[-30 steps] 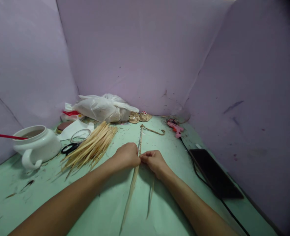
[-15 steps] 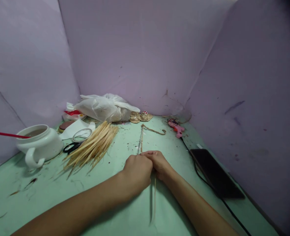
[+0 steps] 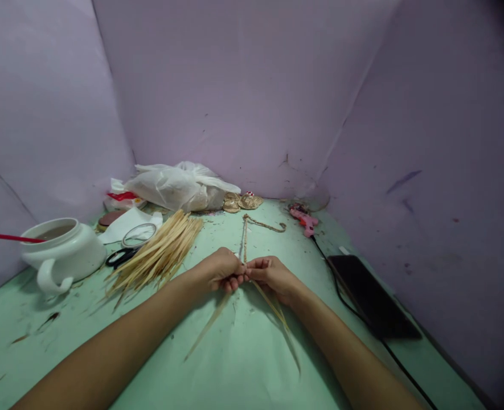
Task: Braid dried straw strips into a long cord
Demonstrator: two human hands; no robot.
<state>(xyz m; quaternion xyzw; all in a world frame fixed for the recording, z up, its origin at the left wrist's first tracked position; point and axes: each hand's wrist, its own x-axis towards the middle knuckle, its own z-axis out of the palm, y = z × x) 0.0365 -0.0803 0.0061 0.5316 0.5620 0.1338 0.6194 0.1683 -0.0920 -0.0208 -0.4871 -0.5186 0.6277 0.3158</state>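
A thin braid of straw (image 3: 245,242) runs away from my hands across the green table, bending to the right at its far end. My left hand (image 3: 227,270) pinches the near end of the braid from the left, and a loose strand trails from it toward the lower left. Fingertips of my right hand (image 3: 271,276) close on the same spot from the right. Below it, loose straw strands (image 3: 277,310) hang toward the lower right. The exact crossing of the strands is hidden by my fingers. Left of my hands lies a bundle of straw strips (image 3: 162,250).
On the left stand a white handled pot (image 3: 66,259) with a red stick, black scissors (image 3: 121,257) and a tape roll (image 3: 139,234). Behind are a plastic bag (image 3: 179,185) and woven straw pieces (image 3: 243,201). A pink glue gun (image 3: 305,219), cable and dark phone (image 3: 371,296) lie right.
My left hand has turned from a fist over the braid to a fingertip pinch at its end. The loose strands, earlier hanging together, now spread to left and right.
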